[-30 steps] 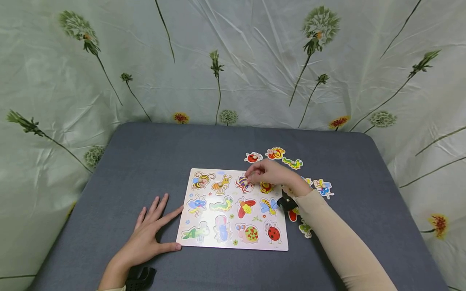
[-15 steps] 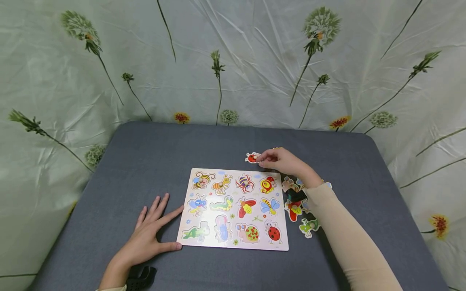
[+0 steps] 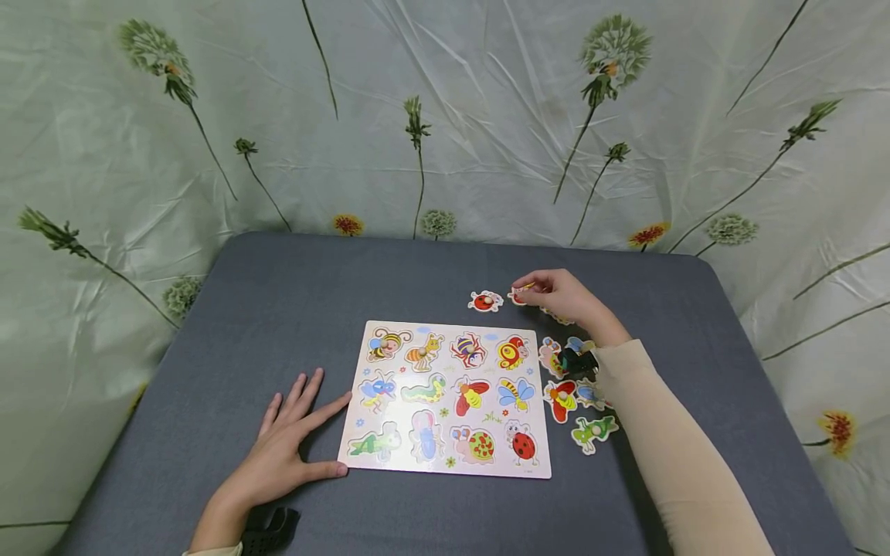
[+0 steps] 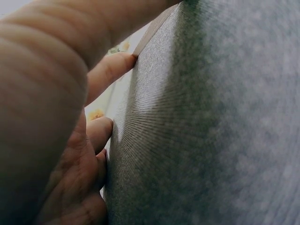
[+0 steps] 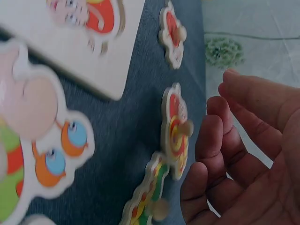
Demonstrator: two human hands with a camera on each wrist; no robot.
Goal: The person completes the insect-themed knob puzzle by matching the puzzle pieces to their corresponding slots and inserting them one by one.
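On the grey table lies a puzzle board (image 3: pixel 501 469) with insect pictures. My left hand (image 3: pixel 281 448) rests beside it, fingers spread, with index fingertip and thumb touching the board's left edge. My right hand (image 3: pixel 566 300) hovers behind the board's far right corner, over a red and yellow winged-insect piece (image 5: pixel 176 131). In the right wrist view its fingers (image 5: pixel 209 136) are loosely bent, and a gap separates them from the piece's wooden knob (image 5: pixel 186 128). A ladybird piece (image 3: pixel 485 301) and a green caterpillar piece (image 5: pixel 147 192) lie on either side.
Right of the board are more loose pieces: a red-winged insect (image 3: pixel 560 401), a green grasshopper (image 3: pixel 594 432) and a snail (image 5: pixel 61 150), partly hidden by the right wrist strap. Knobbed bee (image 3: pixel 385 345) and spider (image 3: pixel 468 350) pieces sit in the board. A flowered cloth (image 3: pixel 445 154) hangs behind.
My right hand has left the spider piece on the board and moved back and right, past the ladybird piece, to the winged-insect piece. The left hand stays put.
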